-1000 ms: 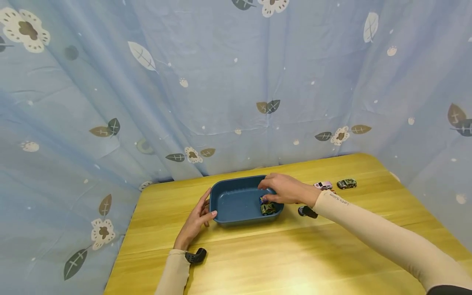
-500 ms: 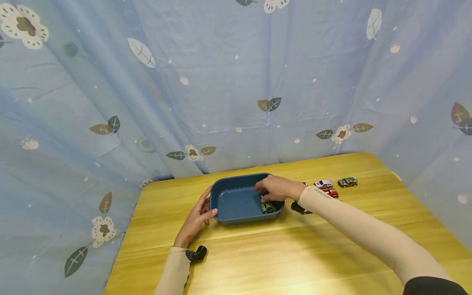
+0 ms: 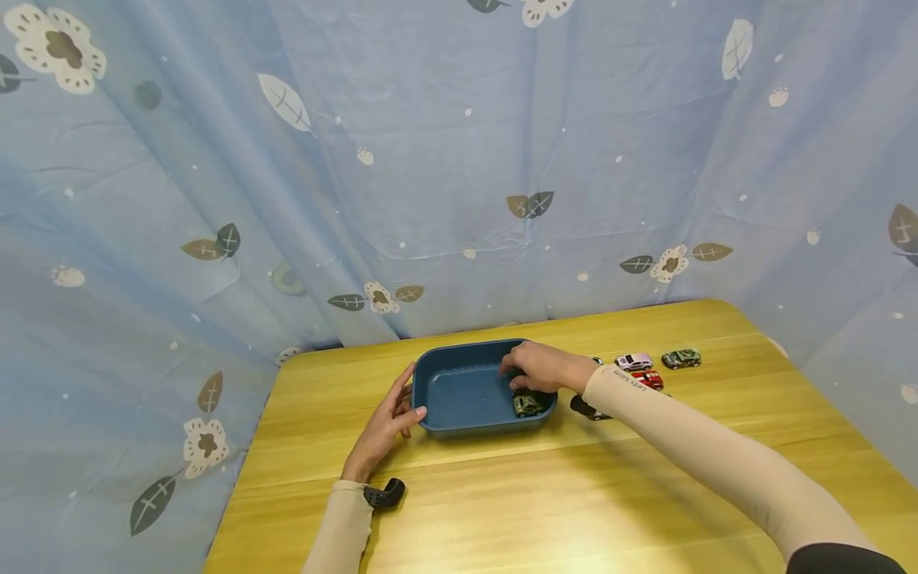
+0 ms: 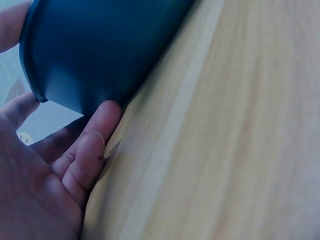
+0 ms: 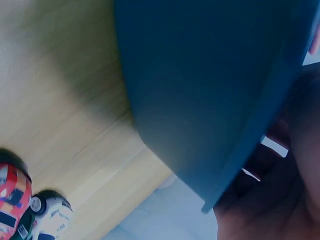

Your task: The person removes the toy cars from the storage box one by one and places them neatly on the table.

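Observation:
My left hand [image 3: 383, 426] holds the left end of a dark blue plastic bin [image 3: 466, 430], thumb on its rim and fingers along the outer wall. In the left wrist view the fingertips [image 4: 107, 112] touch the wall near its bottom edge. Over the right rim, my right hand [image 3: 541, 367] reaches into the bin with bent fingers; I cannot tell what lies between them. A camouflage toy car [image 3: 527, 404] sits just below this hand in the bin's front right corner. In the right wrist view, the bin wall [image 5: 200, 100] hides most of the fingers.
Right of the bin, on the wooden table [image 3: 459, 510], stand a white-and-pink toy car [image 3: 634, 362], a red one [image 3: 649, 379] and a camouflage one [image 3: 681, 359]. My right sleeve [image 3: 703, 446] partly covers more cars. A patterned blue curtain [image 3: 430, 159] hangs behind.
A blue toy car seen under the right hand a second ago is now hidden by it. The right forearm has shifted slightly, uncovering the red car. The left hand stays on the bin.

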`<state>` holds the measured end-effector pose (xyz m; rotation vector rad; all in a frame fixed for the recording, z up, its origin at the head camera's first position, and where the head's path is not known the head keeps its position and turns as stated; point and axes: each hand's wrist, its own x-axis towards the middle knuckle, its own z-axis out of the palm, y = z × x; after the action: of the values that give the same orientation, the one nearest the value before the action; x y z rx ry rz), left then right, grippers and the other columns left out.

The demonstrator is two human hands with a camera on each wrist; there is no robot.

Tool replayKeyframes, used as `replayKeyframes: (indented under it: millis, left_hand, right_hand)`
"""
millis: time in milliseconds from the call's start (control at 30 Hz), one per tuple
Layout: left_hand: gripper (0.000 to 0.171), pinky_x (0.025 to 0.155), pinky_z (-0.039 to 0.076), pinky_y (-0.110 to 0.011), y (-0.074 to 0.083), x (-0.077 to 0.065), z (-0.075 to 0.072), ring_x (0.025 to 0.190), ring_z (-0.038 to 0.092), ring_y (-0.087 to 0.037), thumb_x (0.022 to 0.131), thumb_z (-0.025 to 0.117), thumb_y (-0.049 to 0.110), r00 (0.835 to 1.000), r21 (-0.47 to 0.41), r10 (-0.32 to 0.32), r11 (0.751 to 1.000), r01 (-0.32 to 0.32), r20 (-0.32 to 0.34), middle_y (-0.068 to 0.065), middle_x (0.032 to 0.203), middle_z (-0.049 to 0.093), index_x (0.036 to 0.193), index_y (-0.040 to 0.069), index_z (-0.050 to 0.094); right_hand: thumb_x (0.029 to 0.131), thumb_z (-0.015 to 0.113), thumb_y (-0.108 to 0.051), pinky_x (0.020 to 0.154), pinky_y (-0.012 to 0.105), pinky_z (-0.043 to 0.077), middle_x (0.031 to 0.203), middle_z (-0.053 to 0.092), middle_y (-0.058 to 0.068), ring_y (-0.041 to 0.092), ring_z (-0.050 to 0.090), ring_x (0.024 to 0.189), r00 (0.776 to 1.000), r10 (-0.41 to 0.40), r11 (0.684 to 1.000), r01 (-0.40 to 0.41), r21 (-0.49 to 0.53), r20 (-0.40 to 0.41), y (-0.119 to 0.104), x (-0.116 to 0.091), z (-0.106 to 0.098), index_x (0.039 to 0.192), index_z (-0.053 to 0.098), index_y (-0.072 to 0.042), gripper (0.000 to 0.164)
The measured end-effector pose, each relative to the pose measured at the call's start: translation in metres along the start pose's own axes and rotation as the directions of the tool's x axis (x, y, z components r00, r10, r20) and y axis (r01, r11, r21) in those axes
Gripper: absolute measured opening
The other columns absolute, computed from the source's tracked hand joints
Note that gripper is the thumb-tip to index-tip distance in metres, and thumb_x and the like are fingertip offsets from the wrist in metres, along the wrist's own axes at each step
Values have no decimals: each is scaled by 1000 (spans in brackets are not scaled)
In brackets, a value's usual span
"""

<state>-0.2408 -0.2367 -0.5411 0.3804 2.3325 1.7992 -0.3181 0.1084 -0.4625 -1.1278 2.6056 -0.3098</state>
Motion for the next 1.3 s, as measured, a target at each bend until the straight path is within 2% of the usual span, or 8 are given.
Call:
replayKeyframes:
  millis: [133,300,633,800,1067,1200,1300]
  left_hand:
    - [80,69,51,-30,1,0,0,90,57,-22,105,67,25,1000,1,-3,1000,3,7,-19,166,40,170,39,22]
    - [80,69,51,-30,1,0,-1,90,57,-24,105,66,23,1000,-1,3,1000,-3,1,-19,165,41,170,38,22]
    - [79,68,51,-30,1,2,-1,91,58,-23,106,65,22,1000,-6,14,1000,-14,13,-20,165,41,171,35,21]
    - [80,68,51,-30,1,1,-2,92,59,-21,106,65,21,1000,-3,15,1000,-15,13,-20,166,40,171,35,22]
    - [81,68,51,-30,2,1,-2,92,60,-20,105,66,20,1000,-11,15,1000,-15,16,-21,166,41,171,36,22]
    - [80,68,52,-31,2,1,-2,92,59,-21,105,67,23,1000,-5,15,1000,-15,17,-21,166,41,170,37,23]
    - [80,68,52,-32,2,0,-2,93,59,-23,105,67,26,1000,-4,16,1000,-16,13,-20,166,40,170,38,23]
  right_hand:
    - [102,72,-17,103,46,56,128,73,13,32,69,120,1000,-2,998,1,-61,-13,-1,-2,-5,132,73,-5,32]
    - [98,77,-12,98,44,58,122,75,12,31,70,115,1000,3,991,-6,-134,-20,-3,-3,-11,127,76,-5,29]
    - [99,77,-15,98,44,58,120,75,12,32,69,114,999,24,984,-18,-175,31,-7,-5,-16,127,76,-5,30]
    - [97,79,-18,97,44,57,117,75,10,33,66,114,999,39,969,-31,-244,24,-11,-6,-18,121,79,-8,26]
    - [94,83,-28,83,43,56,101,74,6,28,65,94,999,45,932,-36,-361,16,-9,-6,-11,99,82,-15,14]
    - [92,85,-31,75,41,51,95,73,5,26,63,88,999,32,914,-32,-405,-7,-7,-6,-8,90,80,-17,15]
    - [92,85,-33,73,40,49,94,72,5,26,64,88,999,33,903,-37,-429,-17,-7,-6,-5,89,79,-18,17]
